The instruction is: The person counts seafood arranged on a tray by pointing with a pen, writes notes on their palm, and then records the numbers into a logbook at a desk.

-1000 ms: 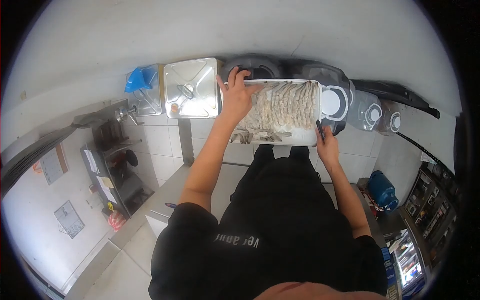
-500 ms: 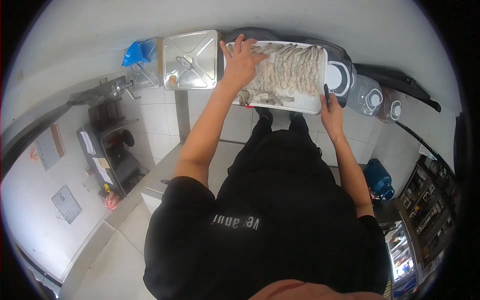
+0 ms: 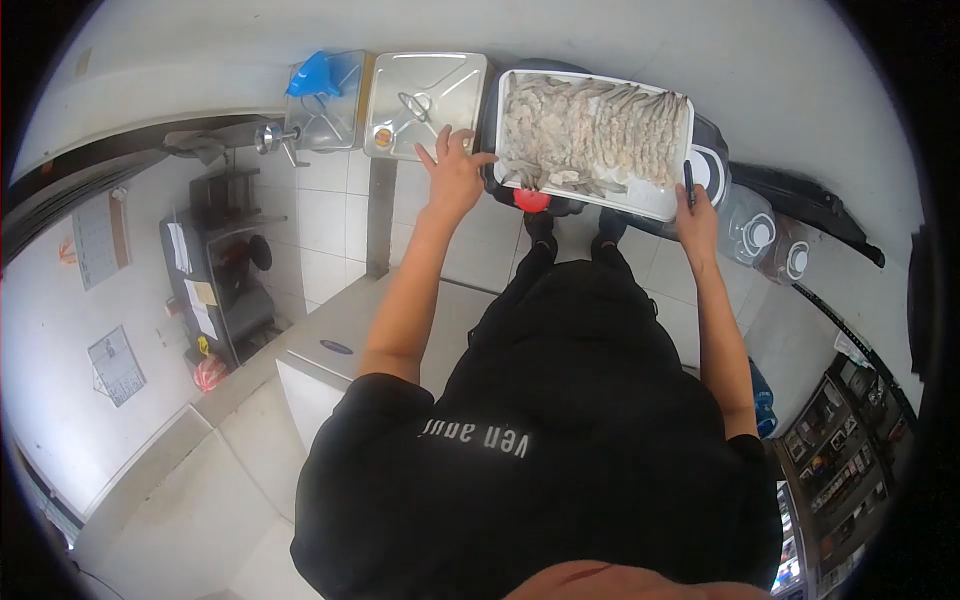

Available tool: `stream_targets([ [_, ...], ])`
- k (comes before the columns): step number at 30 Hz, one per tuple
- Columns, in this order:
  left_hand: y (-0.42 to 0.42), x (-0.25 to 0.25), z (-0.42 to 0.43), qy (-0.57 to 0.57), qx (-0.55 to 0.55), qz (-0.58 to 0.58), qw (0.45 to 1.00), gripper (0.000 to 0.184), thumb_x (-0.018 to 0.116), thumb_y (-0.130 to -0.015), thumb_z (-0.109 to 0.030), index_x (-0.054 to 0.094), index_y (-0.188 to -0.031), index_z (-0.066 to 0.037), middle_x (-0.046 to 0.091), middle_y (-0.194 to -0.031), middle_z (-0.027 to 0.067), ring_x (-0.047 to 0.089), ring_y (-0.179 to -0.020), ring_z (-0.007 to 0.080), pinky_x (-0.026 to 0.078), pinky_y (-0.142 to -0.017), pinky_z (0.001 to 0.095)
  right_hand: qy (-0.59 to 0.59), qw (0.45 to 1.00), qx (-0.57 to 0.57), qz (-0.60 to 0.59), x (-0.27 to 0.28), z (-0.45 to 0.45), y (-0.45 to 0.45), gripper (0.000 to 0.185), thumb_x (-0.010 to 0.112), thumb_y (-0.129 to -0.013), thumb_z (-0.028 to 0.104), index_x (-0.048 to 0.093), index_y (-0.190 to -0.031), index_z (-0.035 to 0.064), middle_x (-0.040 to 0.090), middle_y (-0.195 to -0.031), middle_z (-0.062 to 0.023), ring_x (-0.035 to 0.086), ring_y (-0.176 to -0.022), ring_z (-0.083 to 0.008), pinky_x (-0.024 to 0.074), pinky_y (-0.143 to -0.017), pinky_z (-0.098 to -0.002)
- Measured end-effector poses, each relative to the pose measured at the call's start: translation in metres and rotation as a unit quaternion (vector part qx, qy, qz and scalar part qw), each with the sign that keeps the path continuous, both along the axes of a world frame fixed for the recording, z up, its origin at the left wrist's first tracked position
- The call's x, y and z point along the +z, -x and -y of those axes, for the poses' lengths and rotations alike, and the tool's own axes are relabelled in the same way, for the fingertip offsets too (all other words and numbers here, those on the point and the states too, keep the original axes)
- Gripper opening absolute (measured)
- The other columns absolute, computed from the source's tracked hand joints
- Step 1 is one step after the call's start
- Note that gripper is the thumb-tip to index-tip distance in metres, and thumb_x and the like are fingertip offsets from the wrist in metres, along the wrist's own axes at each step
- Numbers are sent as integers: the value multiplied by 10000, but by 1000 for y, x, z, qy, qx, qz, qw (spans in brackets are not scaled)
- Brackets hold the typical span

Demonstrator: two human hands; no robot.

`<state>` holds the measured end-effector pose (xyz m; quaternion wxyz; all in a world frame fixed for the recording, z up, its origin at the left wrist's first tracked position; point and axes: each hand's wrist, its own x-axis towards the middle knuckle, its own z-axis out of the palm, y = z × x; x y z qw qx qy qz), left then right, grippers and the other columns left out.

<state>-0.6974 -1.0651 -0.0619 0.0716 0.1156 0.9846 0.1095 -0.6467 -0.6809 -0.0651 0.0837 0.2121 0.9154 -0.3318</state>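
A white tray [image 3: 650, 208] holds rows of grey, peeled-looking shrimp [image 3: 590, 125], with a few lying crosswise along its near side. My left hand [image 3: 456, 182] is just off the tray's left end, fingers spread and holding nothing; its thumb tip is close to the rim, and I cannot tell whether they touch. At the near right corner of the tray is my right hand [image 3: 697, 222], closed around a slim black pen-like object [image 3: 688, 182] that points away from me. Whether those fingers also grip the rim is hidden.
The tray rests over a black item with a red part [image 3: 532, 200]. Left of it stand square metal tins [image 3: 425, 100], one with a blue funnel [image 3: 315, 75]. Clear plastic jugs [image 3: 748, 230] stand to the right. A white counter or appliance [image 3: 330, 350] is at my left.
My left hand has come off the shrimp and moved left past the tray's end. The view has shifted, so tray and tins appear further right. My right hand still holds the black object.
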Motion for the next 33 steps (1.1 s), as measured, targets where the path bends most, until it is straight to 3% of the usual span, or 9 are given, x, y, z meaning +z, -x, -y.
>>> stream_targets([
  [7,-18,-9,-17,-52,-14,-26,998,473,579,-738,26,718,-1041,-309,419,-1315,80,282,-1345,377,101,-1023,767,11,1000,-1,-2,-13,-5,-3,377,513,-956,360,557,-922,-13,579,-682,-225,598,-684,-420,442,-640,-462],
  [13,-17,-10,-17,-7,-36,0,999,422,632,-741,-43,717,-1054,-313,408,-1316,73,260,-1356,376,95,-1032,759,-24,999,10,-47,-9,0,-4,388,517,-951,370,556,-917,-14,600,-705,-231,613,-705,-425,450,-647,-469],
  [18,-19,-14,-14,-9,-38,-6,999,400,642,-747,-58,722,-1044,-313,400,-1330,73,255,-1360,379,98,-1030,760,-20,1000,-6,17,-3,1,-1,385,520,-949,369,567,-937,-14,615,-717,-231,622,-720,-422,453,-651,-472],
  [22,-22,-15,-11,-16,-32,-9,999,393,639,-749,-53,727,-1030,-312,401,-1333,71,257,-1360,375,91,-1031,761,-42,999,8,-21,-6,1,-2,386,513,-952,367,573,-956,-14,620,-722,-231,627,-735,-419,456,-653,-469],
  [33,-27,-7,-7,-17,-22,0,1000,338,615,-786,-72,734,-1008,-298,417,-1314,72,248,-1365,363,47,-1032,766,-12,999,-11,38,15,12,-1,419,514,-947,376,567,-951,-40,622,-793,-237,612,-751,-400,450,-679,-448],
])
